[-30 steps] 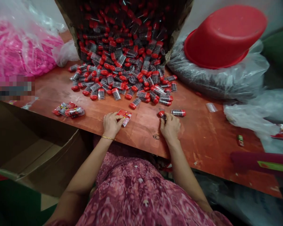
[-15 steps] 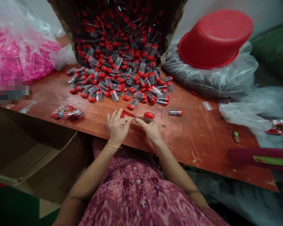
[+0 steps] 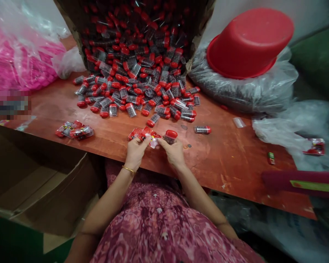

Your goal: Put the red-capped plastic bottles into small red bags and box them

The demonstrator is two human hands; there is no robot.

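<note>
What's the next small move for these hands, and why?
Probably tease apart the pale end of the red printed packaging: the left hand pinches it, and the thumb of the right hand is right by that end while its other fingers hold a red-capped bottle.

Readable text: none | red printed packet (image 3: 146, 132), left of and in front of red tub (image 3: 250, 42): print too small | yellow-green strip (image 3: 315, 186) on maroon bar (image 3: 276, 180), in front of red tub: illegible
</note>
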